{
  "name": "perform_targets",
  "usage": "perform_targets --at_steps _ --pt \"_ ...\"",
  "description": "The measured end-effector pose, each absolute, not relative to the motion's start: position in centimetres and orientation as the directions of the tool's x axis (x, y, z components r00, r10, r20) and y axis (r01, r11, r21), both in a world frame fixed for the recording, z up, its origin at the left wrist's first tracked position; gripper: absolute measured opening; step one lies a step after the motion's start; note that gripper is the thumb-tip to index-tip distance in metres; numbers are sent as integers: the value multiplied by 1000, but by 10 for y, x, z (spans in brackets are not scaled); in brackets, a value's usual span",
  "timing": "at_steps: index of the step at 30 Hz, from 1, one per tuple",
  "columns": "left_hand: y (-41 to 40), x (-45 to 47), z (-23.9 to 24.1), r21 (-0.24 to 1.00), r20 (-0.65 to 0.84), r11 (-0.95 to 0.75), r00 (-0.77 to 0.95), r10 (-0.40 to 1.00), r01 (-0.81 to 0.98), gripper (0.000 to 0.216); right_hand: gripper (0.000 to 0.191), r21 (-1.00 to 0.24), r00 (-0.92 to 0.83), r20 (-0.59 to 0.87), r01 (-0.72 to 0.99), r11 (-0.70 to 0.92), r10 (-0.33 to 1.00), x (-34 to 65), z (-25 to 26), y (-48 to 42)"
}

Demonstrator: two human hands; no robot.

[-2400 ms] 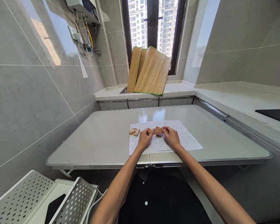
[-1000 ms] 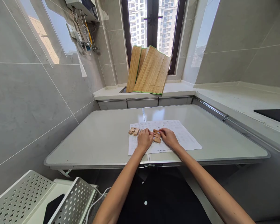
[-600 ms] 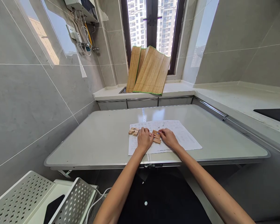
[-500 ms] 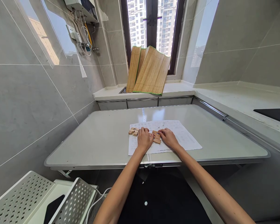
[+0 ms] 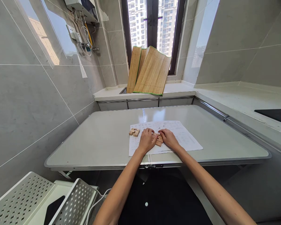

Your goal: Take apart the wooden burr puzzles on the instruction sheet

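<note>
A cluster of notched wooden puzzle pieces lies on a printed paper sheet near the front of a pale folding table. My left hand and my right hand press on the cluster from either side, fingers curled over it. Part of the cluster is hidden under my fingers. A second small group of wooden pieces rests at the sheet's left edge, just left of my left hand and untouched.
A folded bamboo mat leans against the window on the back counter. A white perforated metal rack stands low at the left. Grey tiled walls close in both sides; a dark cooktop sits on the right counter.
The piece held above the paper 2.4 s ago now lies on the sheet. Both hands have drawn closer together over the cluster, which has shifted slightly toward me.
</note>
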State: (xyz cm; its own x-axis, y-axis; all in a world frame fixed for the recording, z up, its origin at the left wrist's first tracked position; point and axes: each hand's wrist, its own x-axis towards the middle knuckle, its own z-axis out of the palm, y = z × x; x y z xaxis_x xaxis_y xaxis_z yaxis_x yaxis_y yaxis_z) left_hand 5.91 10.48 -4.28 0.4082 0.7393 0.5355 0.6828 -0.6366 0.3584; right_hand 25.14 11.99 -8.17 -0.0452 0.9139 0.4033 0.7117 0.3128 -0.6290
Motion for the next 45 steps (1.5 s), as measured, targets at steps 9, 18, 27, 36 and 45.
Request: perform_targets --at_steps 9,18,27,36,45 --pt "97 59 -35 347 441 -771 632 637 534 63 31 -646 46 399 723 245 916 250 -83 121" --pt "92 55 -39 265 440 -668 529 726 695 64 25 -648 53 395 723 238 917 250 -82 120" --pt "81 -7 -29 170 440 -638 522 731 751 64 23 -662 45 389 708 245 920 251 -83 119" --pt "92 -49 -17 149 470 -648 522 711 747 68 20 -642 12 402 716 273 916 251 -85 120" --pt "93 -65 -18 267 538 -411 218 814 872 18 21 -638 2 414 714 289 910 251 -84 118"
